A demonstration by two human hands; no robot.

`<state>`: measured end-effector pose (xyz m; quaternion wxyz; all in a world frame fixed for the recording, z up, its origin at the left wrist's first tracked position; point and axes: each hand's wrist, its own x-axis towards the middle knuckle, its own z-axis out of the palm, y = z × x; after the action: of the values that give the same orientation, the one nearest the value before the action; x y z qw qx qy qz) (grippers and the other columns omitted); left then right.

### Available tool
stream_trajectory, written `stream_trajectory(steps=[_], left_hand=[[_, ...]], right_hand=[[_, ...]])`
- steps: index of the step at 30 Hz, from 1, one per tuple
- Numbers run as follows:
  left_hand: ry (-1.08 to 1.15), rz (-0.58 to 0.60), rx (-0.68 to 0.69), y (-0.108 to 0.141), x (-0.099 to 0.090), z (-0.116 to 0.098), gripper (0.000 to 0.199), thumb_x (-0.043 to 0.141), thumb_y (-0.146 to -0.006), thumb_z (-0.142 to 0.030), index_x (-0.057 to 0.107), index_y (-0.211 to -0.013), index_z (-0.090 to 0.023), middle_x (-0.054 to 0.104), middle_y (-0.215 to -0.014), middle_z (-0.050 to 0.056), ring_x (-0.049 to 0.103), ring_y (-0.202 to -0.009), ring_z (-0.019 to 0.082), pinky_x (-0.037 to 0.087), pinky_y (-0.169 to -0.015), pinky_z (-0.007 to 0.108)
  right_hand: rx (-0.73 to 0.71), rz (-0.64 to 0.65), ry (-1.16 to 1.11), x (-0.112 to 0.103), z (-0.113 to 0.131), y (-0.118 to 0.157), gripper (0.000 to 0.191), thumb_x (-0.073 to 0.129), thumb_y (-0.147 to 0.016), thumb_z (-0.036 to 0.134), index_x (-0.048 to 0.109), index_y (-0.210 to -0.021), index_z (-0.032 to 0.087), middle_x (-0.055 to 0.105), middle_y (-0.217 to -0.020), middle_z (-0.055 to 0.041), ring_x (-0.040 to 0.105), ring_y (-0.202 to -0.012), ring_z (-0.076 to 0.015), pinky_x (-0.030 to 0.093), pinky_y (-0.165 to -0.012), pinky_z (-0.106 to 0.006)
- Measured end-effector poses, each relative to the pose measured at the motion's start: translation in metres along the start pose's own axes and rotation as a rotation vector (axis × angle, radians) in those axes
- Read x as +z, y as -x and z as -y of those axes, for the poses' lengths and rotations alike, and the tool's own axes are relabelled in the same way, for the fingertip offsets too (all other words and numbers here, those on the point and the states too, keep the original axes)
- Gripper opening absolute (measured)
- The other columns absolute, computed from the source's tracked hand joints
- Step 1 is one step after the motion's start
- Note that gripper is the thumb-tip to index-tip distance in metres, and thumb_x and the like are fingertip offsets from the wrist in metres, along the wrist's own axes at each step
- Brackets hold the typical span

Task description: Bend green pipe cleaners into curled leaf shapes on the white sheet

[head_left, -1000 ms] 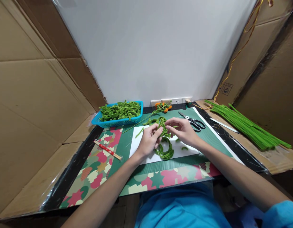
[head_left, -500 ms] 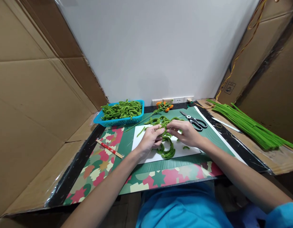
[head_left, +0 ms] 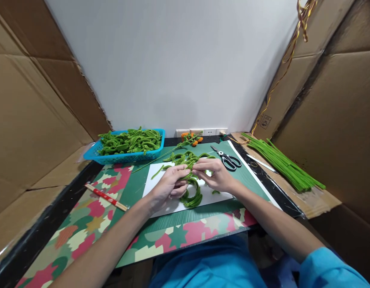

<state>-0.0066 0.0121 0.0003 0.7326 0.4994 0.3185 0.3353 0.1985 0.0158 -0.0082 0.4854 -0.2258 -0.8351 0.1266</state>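
My left hand (head_left: 172, 183) and my right hand (head_left: 214, 174) meet over a white sheet of paper (head_left: 148, 187). Both have fingertips pinched on a green fuzzy pipe cleaner (head_left: 190, 175), mostly covered by the fingers. Just below them, a curled bundle of green pipe cleaners (head_left: 197, 201) lies on the sheet. More bent green pieces (head_left: 179, 157) are spread behind my hands. A short green piece (head_left: 215, 192) rests to the right, and a straighter one (head_left: 157, 172) to the left.
A blue basket (head_left: 125, 159) heaped with curled green pieces stands back left. Black-handled scissors (head_left: 231, 162) lie right of the paper, beyond which is a bundle of straight green stems (head_left: 285, 165). Red-wrapped chopsticks (head_left: 106, 197) lie left; an orange-flowered stem (head_left: 192, 139) lies behind. Cardboard walls flank the table.
The whole view has shifted, so the table and hands appear further left. Both hands keep their pinch on the green pipe cleaner, with little movement over the paper.
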Motion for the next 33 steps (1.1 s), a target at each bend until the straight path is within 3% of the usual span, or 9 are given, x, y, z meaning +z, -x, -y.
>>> stream_trajectory(steps=[8, 17, 24, 33], left_hand=[[-0.032, 0.029, 0.056, -0.0001, 0.0022, -0.0015, 0.033, 0.075, -0.093, -0.042, 0.05, -0.091, -0.021, 0.027, -0.054, -0.015, 0.021, -0.034, 0.002, 0.018, -0.035, 0.013], [-0.127, 0.071, 0.082, 0.0017, -0.0006, -0.0002, 0.034, 0.073, -0.095, -0.048, 0.054, -0.097, -0.02, 0.031, -0.053, -0.014, 0.023, -0.035, 0.002, 0.017, -0.037, 0.013], [-0.132, 0.054, 0.041, 0.0004, -0.001, 0.0014, 0.037, 0.076, -0.091, -0.049, 0.054, -0.095, -0.019, 0.033, -0.053, -0.013, 0.024, -0.035, 0.002, 0.015, -0.038, 0.014], [-0.09, 0.065, 0.019, 0.0006, -0.0019, 0.0004, 0.036, 0.076, -0.092, -0.046, 0.051, -0.094, -0.021, 0.028, -0.052, -0.015, 0.023, -0.034, 0.002, 0.016, -0.037, 0.013]], right_hand=[[0.103, -0.001, -0.108, -0.0034, 0.0057, 0.0008, 0.022, 0.06, -0.105, 0.033, 0.069, -0.092, 0.018, 0.065, -0.079, -0.0034, 0.058, -0.069, -0.0149, 0.046, -0.064, -0.027], [0.022, 0.032, -0.004, -0.0054, 0.0059, 0.0007, 0.031, 0.056, -0.106, 0.032, 0.069, -0.082, 0.018, 0.058, -0.07, -0.0027, 0.051, -0.063, -0.0144, 0.04, -0.06, -0.028], [0.011, 0.07, 0.055, -0.0061, 0.0034, 0.0044, 0.033, 0.051, -0.107, 0.034, 0.071, -0.085, 0.019, 0.06, -0.069, -0.0033, 0.051, -0.06, -0.015, 0.042, -0.058, -0.028], [-0.011, 0.025, 0.035, -0.0051, 0.004, 0.0031, 0.032, 0.053, -0.107, 0.032, 0.071, -0.085, 0.018, 0.059, -0.069, -0.0025, 0.051, -0.06, -0.0139, 0.041, -0.057, -0.027]])
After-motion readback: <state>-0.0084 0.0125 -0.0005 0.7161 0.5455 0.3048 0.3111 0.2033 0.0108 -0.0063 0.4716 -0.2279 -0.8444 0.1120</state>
